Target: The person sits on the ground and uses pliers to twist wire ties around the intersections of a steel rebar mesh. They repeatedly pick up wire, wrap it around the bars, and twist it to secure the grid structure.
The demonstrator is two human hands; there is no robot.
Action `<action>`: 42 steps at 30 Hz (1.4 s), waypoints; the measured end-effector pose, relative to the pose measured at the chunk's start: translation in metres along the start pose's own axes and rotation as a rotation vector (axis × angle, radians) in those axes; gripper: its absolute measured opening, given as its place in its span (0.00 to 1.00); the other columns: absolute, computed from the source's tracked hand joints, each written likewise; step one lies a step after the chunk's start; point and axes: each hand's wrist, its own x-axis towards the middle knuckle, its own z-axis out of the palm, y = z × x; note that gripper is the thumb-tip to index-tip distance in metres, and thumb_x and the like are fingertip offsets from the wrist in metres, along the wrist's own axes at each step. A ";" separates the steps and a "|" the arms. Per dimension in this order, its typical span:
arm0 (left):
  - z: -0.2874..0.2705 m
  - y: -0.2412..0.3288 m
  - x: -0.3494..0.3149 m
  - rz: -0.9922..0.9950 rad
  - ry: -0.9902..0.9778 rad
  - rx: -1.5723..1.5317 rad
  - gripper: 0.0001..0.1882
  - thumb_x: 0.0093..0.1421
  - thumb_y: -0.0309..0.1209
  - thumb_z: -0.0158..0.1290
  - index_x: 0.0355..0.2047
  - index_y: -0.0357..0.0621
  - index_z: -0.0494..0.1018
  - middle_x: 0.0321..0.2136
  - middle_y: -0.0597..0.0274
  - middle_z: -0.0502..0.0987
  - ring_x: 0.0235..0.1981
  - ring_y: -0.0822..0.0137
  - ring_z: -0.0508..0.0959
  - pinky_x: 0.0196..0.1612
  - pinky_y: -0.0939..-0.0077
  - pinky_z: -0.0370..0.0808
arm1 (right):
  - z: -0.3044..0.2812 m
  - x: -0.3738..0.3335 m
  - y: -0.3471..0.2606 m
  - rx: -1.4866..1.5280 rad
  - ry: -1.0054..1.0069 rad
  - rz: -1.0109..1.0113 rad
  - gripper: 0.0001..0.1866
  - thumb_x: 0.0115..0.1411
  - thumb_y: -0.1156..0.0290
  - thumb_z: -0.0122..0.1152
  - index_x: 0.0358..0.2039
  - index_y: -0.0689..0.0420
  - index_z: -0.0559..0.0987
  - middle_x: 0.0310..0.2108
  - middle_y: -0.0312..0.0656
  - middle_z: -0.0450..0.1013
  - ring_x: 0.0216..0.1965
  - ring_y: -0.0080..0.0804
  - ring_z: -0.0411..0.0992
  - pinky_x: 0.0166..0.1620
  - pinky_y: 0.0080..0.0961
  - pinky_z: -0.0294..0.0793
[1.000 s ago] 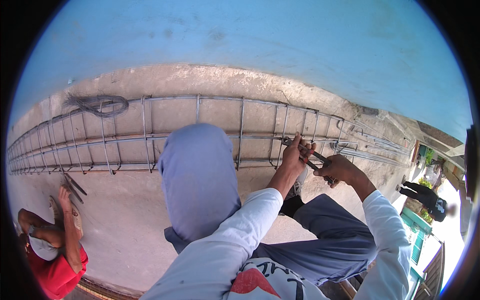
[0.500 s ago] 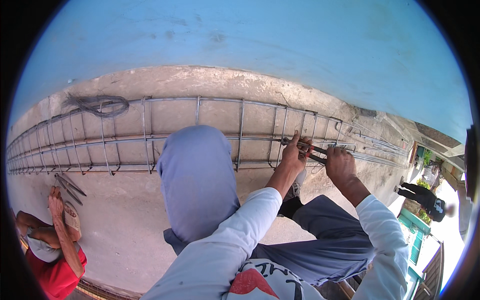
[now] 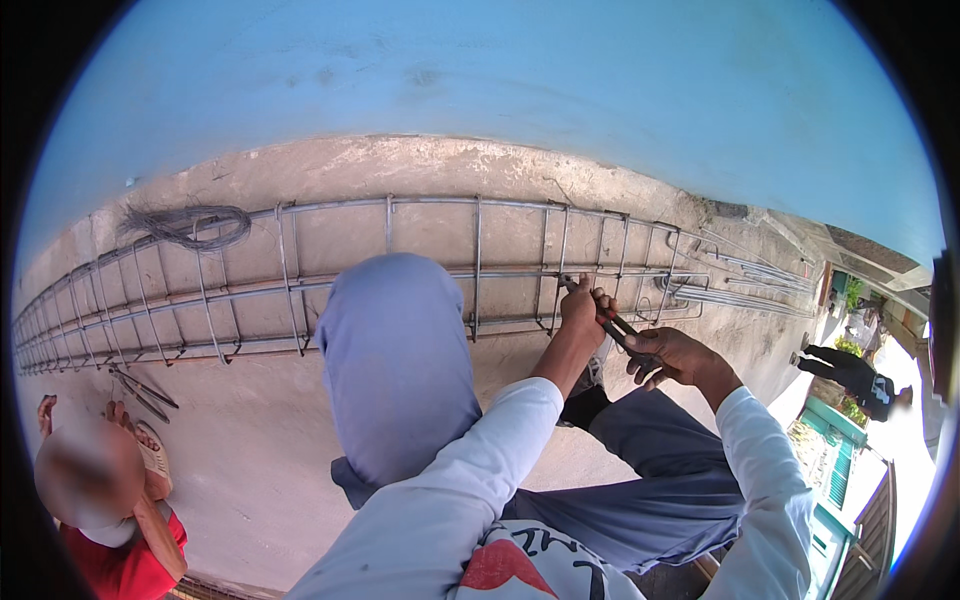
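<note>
A long rebar cage (image 3: pixel 400 270) of steel bars and stirrups lies on the concrete ground along a blue wall. My left hand (image 3: pixel 583 305) grips the cage at a stirrup near its right end. My right hand (image 3: pixel 672 356) is closed on the handles of a pair of pincers (image 3: pixel 618 326), whose head reaches up to the bar beside my left hand. My raised knee in blue-grey trousers (image 3: pixel 395 360) hides part of the cage's lower bar.
A coil of tie wire (image 3: pixel 190 225) hangs on the cage at the left. Loose straight bars (image 3: pixel 750 280) lie past the cage's right end. Another person in red (image 3: pixel 105 500) sits at the lower left beside short rods (image 3: pixel 140 390). A green gate (image 3: pixel 835 450) stands at right.
My right hand has dropped lower and nearer to me with the pincers. My left hand stays on the stirrup. The person at the lower left has leaned forward.
</note>
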 end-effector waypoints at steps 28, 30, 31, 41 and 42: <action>0.005 0.039 -0.057 0.555 -0.139 0.878 0.14 0.70 0.39 0.54 0.39 0.40 0.76 0.27 0.61 0.78 0.18 0.74 0.74 0.15 0.80 0.67 | 0.019 0.039 0.063 -0.529 0.582 -0.301 0.29 0.62 0.48 0.63 0.37 0.68 0.81 0.27 0.53 0.81 0.25 0.46 0.80 0.34 0.39 0.80; 0.013 0.039 -0.071 0.580 -0.090 0.998 0.15 0.68 0.40 0.57 0.38 0.38 0.76 0.26 0.60 0.80 0.16 0.74 0.74 0.15 0.81 0.68 | 0.012 0.044 0.066 -0.308 0.728 -0.499 0.22 0.65 0.56 0.59 0.42 0.67 0.80 0.29 0.54 0.80 0.31 0.49 0.81 0.39 0.41 0.78; 0.012 0.041 -0.076 0.579 -0.096 1.036 0.16 0.68 0.41 0.57 0.37 0.38 0.77 0.26 0.60 0.80 0.16 0.75 0.74 0.15 0.81 0.68 | 0.021 0.045 0.058 -0.183 0.786 -0.639 0.21 0.66 0.58 0.58 0.43 0.67 0.80 0.30 0.55 0.81 0.33 0.48 0.81 0.40 0.39 0.77; -0.005 -0.016 -0.129 0.629 -0.322 1.428 0.16 0.70 0.41 0.54 0.41 0.41 0.80 0.26 0.64 0.81 0.19 0.76 0.75 0.21 0.80 0.71 | 0.031 0.077 0.043 0.254 0.372 -0.949 0.12 0.68 0.68 0.56 0.45 0.63 0.77 0.35 0.42 0.78 0.38 0.38 0.75 0.48 0.36 0.73; -0.001 -0.012 -0.127 0.861 -0.329 1.541 0.15 0.70 0.40 0.54 0.41 0.40 0.80 0.26 0.64 0.81 0.20 0.75 0.75 0.23 0.79 0.71 | 0.026 0.068 0.040 0.134 0.410 -0.956 0.10 0.68 0.68 0.56 0.42 0.62 0.78 0.34 0.42 0.78 0.37 0.37 0.74 0.47 0.36 0.72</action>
